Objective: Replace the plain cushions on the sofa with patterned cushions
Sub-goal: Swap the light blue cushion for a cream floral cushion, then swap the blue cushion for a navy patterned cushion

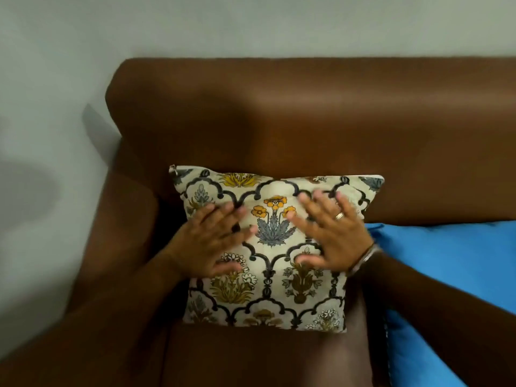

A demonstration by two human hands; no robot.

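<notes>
- A pale grey wall (50, 79) fills the left side and the top of the view, with a soft shadow across its lower left part.
- The brown sofa (307, 113) stands against that wall; its left armrest (122, 224) runs down beside the seat corner.
- The patterned cushion (268, 252), cream with dark arches and yellow, grey and olive flowers, leans upright against the sofa back in the left corner, its lower edge on the seat.
- The left hand (206, 244) lies flat on the left half of the cushion's face, fingers spread and extended, gripping nothing.
- The right hand (332, 233) lies flat on the right half in the same manner, fingers splayed wide, pressed to the cloth but closed around nothing; a ring (339, 215) shows on one finger and a thin bangle (363, 258) on the wrist.
- A plain blue cushion (446, 261) lies on the seat just right of the patterned one, partly hidden behind the right forearm; whether the two touch cannot be told.
</notes>
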